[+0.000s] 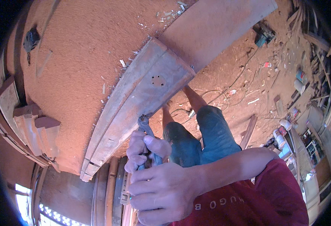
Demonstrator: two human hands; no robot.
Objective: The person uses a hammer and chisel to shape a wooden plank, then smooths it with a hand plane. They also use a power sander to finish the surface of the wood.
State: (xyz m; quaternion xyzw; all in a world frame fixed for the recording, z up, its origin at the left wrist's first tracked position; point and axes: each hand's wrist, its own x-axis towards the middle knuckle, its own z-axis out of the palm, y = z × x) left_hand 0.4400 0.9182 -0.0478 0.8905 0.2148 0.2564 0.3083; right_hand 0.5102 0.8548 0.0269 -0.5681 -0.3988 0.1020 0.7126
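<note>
Both my hands close round the handles of grey metal pincers point(144, 124). The pincers' jaws meet the near edge of a long, weathered wooden beam point(135, 90). My left hand point(146, 148) sits higher on the handles, its thumb lying along them. Below it, my right hand point(159, 194) is wrapped tight, with the forearm coming in from the right. Fingers partly cover the handles, and I cannot make out what the jaws grip. A cluster of small dark holes point(158, 80) shows in the beam's face.
A wide board point(214, 30) lies beyond the beam. A teal power tool point(264, 35) with a trailing cord point(244, 56) rests on the dusty ground. Wood blocks point(35, 126) stand at left; scrap wood and clutter point(286, 139) fill the right. My knees point(214, 128) are beside the beam.
</note>
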